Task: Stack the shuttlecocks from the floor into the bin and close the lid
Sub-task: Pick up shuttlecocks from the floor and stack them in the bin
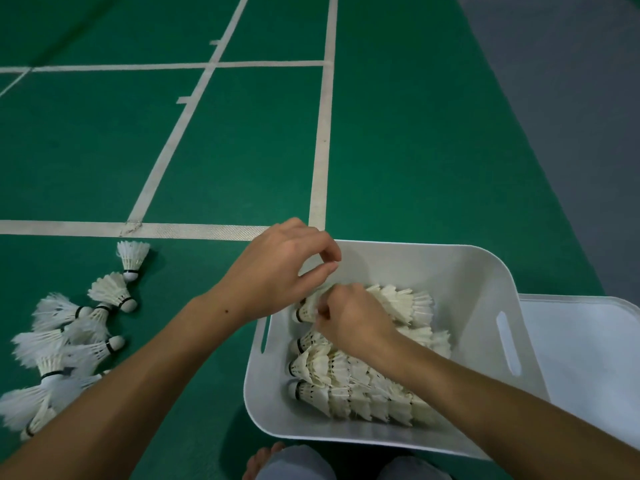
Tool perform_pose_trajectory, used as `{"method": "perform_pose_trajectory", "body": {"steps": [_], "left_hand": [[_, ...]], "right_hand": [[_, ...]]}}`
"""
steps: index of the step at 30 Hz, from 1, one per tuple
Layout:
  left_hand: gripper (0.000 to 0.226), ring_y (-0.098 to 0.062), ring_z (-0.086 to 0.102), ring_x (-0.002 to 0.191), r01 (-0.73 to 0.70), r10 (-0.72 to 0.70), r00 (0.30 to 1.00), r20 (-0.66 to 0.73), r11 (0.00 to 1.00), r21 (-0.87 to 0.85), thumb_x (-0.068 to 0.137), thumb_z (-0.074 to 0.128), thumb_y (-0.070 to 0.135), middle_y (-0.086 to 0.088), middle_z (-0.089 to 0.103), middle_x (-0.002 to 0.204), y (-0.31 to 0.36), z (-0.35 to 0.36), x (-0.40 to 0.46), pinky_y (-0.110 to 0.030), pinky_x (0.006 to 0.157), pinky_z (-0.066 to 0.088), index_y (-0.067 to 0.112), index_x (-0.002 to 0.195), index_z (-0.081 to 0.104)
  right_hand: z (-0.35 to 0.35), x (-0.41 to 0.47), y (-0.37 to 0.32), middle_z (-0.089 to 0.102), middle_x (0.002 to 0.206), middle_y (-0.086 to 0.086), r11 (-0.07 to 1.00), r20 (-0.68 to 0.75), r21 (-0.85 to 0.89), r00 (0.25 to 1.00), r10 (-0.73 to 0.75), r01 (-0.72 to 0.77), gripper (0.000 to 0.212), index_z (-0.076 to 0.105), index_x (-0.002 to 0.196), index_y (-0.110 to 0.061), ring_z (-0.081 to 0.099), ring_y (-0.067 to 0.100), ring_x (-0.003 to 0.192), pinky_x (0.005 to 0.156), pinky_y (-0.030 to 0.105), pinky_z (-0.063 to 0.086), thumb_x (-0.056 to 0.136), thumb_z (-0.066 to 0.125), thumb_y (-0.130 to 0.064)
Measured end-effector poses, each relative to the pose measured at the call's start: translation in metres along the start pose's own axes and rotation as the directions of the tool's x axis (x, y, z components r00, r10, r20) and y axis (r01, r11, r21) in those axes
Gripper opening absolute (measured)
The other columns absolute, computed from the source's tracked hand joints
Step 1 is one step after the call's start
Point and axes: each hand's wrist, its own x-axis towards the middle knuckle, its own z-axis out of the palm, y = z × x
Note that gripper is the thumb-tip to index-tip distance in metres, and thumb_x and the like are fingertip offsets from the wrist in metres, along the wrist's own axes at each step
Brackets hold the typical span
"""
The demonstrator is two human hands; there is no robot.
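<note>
Right hand (pixel 353 320) down inside the bin (pixel 460 271), fingers curled and pinching the far row of shuttlecocks (pixel 398 303). Left hand (pixel 277 268) just above the bin's far left corner, thumb and finger pressed tip to tip; cannot tell if anything sits between them. 4 rows of white shuttlecocks (pixel 349 396) lying on their sides in the bin, cork ends to the left. Lid (pixel 585 344) flat on the floor, touching the bin's right side. Loose pile (pixel 65 341) on the green floor (pixel 415 150), well left of the bin. White lines (pixel 322 133) beyond the bin.
</note>
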Motion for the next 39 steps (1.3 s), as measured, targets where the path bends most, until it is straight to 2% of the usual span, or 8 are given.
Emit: {"method": "perform_pose_trajectory", "body": {"steps": [7,12,17,22,26,30,36,39], "left_hand": [[0.008,-0.015,0.057,0.097,0.061,-0.065,0.995,-0.078,0.997,-0.048,0.101,0.066,0.03,0.017,0.07,0.098,0.0,-0.004,-0.016,-0.04,0.087,0.05,0.025,0.101,0.071],[0.007,-0.014,0.057,0.103,0.126,-0.139,0.983,-0.119,0.986,-0.108,0.1,0.066,0.029,0.019,0.069,0.1,0.004,-0.009,-0.036,-0.039,0.091,0.049,0.026,0.1,0.072],[0.005,-0.01,0.058,0.099,0.19,-0.218,0.96,-0.175,0.968,-0.163,0.099,0.069,0.028,0.021,0.069,0.098,0.003,-0.017,-0.063,-0.031,0.086,0.048,0.027,0.102,0.072],[0.003,-0.007,0.063,0.096,0.321,-0.373,0.894,-0.248,0.92,-0.226,0.096,0.071,0.026,0.021,0.07,0.092,-0.003,-0.029,-0.103,-0.027,0.081,0.049,0.029,0.095,0.072],[0.009,-0.005,0.067,0.091,0.495,-0.55,0.802,-0.233,0.83,-0.256,0.096,0.072,0.022,0.02,0.071,0.087,-0.022,-0.038,-0.142,-0.022,0.075,0.051,0.029,0.09,0.07],[0.008,-0.005,0.067,0.079,0.662,-0.703,0.681,-0.206,0.711,-0.238,0.095,0.072,0.021,0.013,0.071,0.079,-0.062,-0.04,-0.182,-0.025,0.07,0.054,0.026,0.089,0.07],[0.014,-0.011,0.069,0.075,0.902,-0.918,0.316,-0.241,0.369,-0.224,0.091,0.076,0.022,0.001,0.076,0.089,-0.134,-0.045,-0.229,-0.032,0.068,0.056,0.017,0.103,0.069],[0.031,-0.019,0.067,0.084,0.943,-0.924,0.229,-0.306,0.289,-0.165,0.089,0.079,0.029,-0.008,0.073,0.111,-0.164,-0.043,-0.241,-0.033,0.067,0.05,0.02,0.115,0.063]], "right_hand": [[0.016,0.011,0.002,0.065,0.067,-0.003,0.997,0.121,0.066,0.992,0.031,-0.039,0.032,0.057,0.058,-0.022,0.065,0.022,0.069,0.067,0.037,0.059,0.09,0.06,-0.018],[0.003,0.004,0.003,0.077,0.086,-0.008,0.956,0.148,0.287,0.989,0.024,-0.066,0.004,0.079,0.087,-0.021,0.072,0.01,0.083,0.085,0.035,0.06,0.086,0.077,-0.017],[-0.028,-0.022,-0.001,0.077,0.102,-0.011,0.943,0.03,0.333,1.0,0.0,-0.01,0.019,0.079,0.111,-0.021,0.069,0.0,0.09,0.082,0.019,0.055,0.093,0.076,-0.028],[-0.051,-0.035,-0.028,0.074,0.1,-0.018,0.96,-0.222,0.232,0.97,-0.105,0.157,0.014,0.076,0.107,-0.028,0.067,-0.001,0.092,0.085,0.026,0.057,0.097,0.066,-0.028],[-0.055,-0.021,-0.075,0.071,0.102,-0.018,0.935,-0.276,0.151,0.922,-0.271,0.32,0.014,0.073,0.107,-0.029,0.064,0.004,0.096,0.088,0.029,0.055,0.098,0.063,-0.028],[-0.038,0.017,-0.123,0.073,0.103,-0.012,0.888,-0.175,0.087,0.884,-0.433,0.452,0.013,0.072,0.106,-0.026,0.064,0.011,0.098,0.092,0.037,0.054,0.095,0.065,-0.028],[-0.002,0.087,-0.17,0.076,0.107,-0.007,0.865,0.112,0.046,0.858,-0.502,0.5,0.02,0.071,0.114,-0.024,0.068,0.016,0.104,0.096,0.037,0.055,0.095,0.066,-0.028],[0.014,0.125,-0.187,0.076,0.108,-0.003,0.881,0.216,0.066,0.855,-0.471,0.469,0.023,0.07,0.117,-0.021,0.068,0.019,0.107,0.097,0.038,0.055,0.095,0.065,-0.025]]}}
